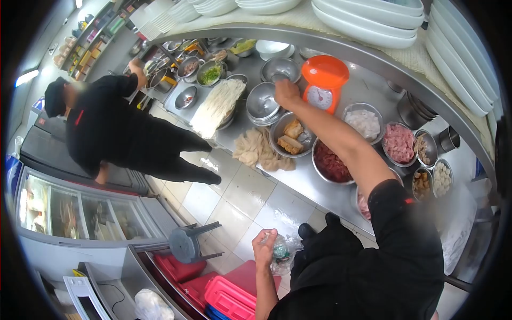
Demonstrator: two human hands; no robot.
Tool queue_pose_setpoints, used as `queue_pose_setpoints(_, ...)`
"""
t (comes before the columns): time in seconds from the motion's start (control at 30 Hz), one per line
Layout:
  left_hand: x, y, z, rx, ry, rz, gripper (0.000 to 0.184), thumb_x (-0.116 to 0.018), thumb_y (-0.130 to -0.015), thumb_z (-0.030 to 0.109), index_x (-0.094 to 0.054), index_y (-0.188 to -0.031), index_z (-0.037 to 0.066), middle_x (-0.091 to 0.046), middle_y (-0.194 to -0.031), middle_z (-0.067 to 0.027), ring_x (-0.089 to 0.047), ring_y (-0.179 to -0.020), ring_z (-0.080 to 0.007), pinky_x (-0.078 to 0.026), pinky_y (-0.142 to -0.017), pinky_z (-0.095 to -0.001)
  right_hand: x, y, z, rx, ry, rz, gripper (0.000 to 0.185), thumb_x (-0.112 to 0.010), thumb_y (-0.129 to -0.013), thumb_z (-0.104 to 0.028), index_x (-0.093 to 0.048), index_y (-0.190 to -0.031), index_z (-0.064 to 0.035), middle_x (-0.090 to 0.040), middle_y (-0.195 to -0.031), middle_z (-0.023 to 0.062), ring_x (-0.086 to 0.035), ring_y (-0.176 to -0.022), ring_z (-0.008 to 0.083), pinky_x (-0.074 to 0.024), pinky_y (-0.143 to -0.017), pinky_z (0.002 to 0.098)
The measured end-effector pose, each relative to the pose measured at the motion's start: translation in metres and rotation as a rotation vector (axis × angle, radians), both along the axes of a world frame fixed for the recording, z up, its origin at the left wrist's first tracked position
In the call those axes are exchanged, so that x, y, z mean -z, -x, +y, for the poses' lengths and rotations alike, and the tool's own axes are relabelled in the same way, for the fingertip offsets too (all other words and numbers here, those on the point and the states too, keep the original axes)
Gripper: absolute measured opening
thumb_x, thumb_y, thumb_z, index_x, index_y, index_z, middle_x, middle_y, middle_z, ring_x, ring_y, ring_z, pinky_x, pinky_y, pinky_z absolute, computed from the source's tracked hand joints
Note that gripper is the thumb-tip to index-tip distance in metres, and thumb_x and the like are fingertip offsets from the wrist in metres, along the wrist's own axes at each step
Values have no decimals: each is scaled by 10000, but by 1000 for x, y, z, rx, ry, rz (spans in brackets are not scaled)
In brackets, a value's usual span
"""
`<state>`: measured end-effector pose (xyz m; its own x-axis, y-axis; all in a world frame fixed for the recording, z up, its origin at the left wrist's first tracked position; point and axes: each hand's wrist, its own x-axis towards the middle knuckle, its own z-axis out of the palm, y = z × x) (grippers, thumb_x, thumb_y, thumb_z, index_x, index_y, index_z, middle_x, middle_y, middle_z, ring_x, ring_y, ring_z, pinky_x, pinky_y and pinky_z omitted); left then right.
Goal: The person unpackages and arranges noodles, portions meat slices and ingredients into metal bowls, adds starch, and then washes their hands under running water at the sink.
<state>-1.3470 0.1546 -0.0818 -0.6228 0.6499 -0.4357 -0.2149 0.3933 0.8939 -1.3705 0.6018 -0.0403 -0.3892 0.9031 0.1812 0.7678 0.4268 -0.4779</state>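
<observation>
My left hand (264,246) is closed on a clear plastic bag (282,253) with something green inside, low over the floor. Stretched across the steel counter, my right hand (288,94) is closed at the near edge of a metal bowl (277,69). Its fingertips are hard to see, and what they grip cannot be made out. Just right of it stands an orange scale (325,77) with a round dial. Stacked metal bowls (263,101) lie to its left. Below my right forearm are a bowl of browned chunks (292,138) and a bowl of dark red meat (330,160).
A co-worker in black (128,122) stands at the left beside a glass-topped freezer (85,213). White noodles (218,104) and a beige cloth (261,149) lie along the counter. A grey stool (186,245) and pink crates (229,296) stand below. Stacked plates (368,24) line the shelf above.
</observation>
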Motion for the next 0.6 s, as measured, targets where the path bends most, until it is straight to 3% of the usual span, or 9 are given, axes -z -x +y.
queue_pose_setpoints(0.23,2,10,-5,-4,-36,-9,208,-653,-806,216,-624,-764,14,-582,-663,-4,-503,-615,-77,-405,-597,-221,-28,7,-10,-4,53,-70,204,-515,-779,-98,-641,-915,-15,-620,-964,188,-614,-895,331,-503,-759,414)
queue_pose_setpoints(0.6,13,3,-11,27,31,-128,205,-662,-797,214,-632,-763,14,-584,-666,-3,-504,-612,-77,-407,-595,-224,3,12,13,12,20,-6,204,-518,-769,-113,-623,-914,-16,-614,-963,194,-591,-944,338,-489,-782,420)
